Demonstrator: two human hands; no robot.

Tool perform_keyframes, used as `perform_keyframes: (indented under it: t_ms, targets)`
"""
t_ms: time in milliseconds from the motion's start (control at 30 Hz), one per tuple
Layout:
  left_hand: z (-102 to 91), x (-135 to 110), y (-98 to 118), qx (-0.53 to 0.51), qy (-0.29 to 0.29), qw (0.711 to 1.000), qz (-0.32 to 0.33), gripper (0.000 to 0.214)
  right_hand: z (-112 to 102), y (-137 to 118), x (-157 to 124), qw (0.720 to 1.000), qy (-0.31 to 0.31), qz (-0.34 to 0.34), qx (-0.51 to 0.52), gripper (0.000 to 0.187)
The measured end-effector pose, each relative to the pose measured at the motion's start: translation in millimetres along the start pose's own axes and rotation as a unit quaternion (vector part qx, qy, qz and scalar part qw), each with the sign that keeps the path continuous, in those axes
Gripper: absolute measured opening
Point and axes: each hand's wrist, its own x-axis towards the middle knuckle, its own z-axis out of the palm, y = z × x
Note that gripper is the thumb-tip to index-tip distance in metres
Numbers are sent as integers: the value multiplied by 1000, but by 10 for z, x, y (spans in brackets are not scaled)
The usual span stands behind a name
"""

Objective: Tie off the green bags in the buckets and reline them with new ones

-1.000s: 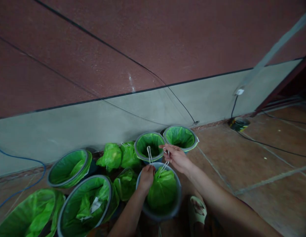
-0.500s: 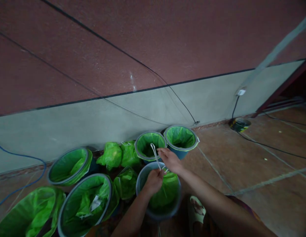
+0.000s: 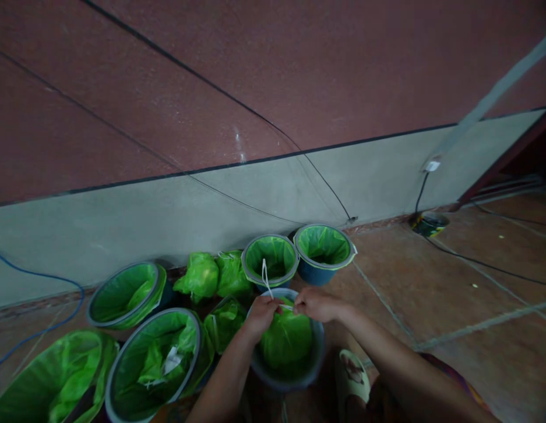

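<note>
A white drawstring (image 3: 265, 275) rises in a loop from my left hand (image 3: 262, 312), whose fingers are closed on it. My right hand (image 3: 317, 304) pinches the same cord a little to the right, and a short stretch runs between the two hands. Below them a bright green mesh bag (image 3: 287, 343) hangs from its gathered top inside a grey-rimmed bucket (image 3: 316, 358). Just behind stands another bucket (image 3: 269, 239) lined with green mesh. The bag's lower part is dim inside the bucket.
Lined buckets (image 3: 198, 341) stand to the left, with green bags (image 3: 201, 276) between them. A blue bucket (image 3: 319, 274) sits by the wall. A sandalled foot (image 3: 353, 373) is right of my bucket. A can (image 3: 430, 223), a black cable (image 3: 475, 262) and a blue hose (image 3: 81, 294) lie on the floor.
My right hand has come down and left, from open above the cord to closed on it. My left hand has shifted slightly left, and the cord loop has moved left with it.
</note>
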Motion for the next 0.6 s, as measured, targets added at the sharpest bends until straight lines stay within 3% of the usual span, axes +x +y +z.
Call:
perform_keyframes:
  t_ms: [100,167,233,367,433,600]
  targets:
    - [-26,-8,61,45,8,999,6,22,52,28,-22,994,-99,-21,40,23]
    - [-53,-37,132,101,3,994,30,19,80,56,-9,992,-112,-34,49,25]
    - [-85,-85,214,167,0,983,77,20,75,66,26,997,-48,-39,36,23]
    - [-124,-189,347,297,-1,931,213,26,43,4,128,984,163,-46,60,23]
    - [-129,-223,376,337,-5,902,271,28,68,-37,174,976,175,-63,116,26]
    - [-152,-276,391,393,37,847,356,26,167,-65,234,960,90,-92,247,21]
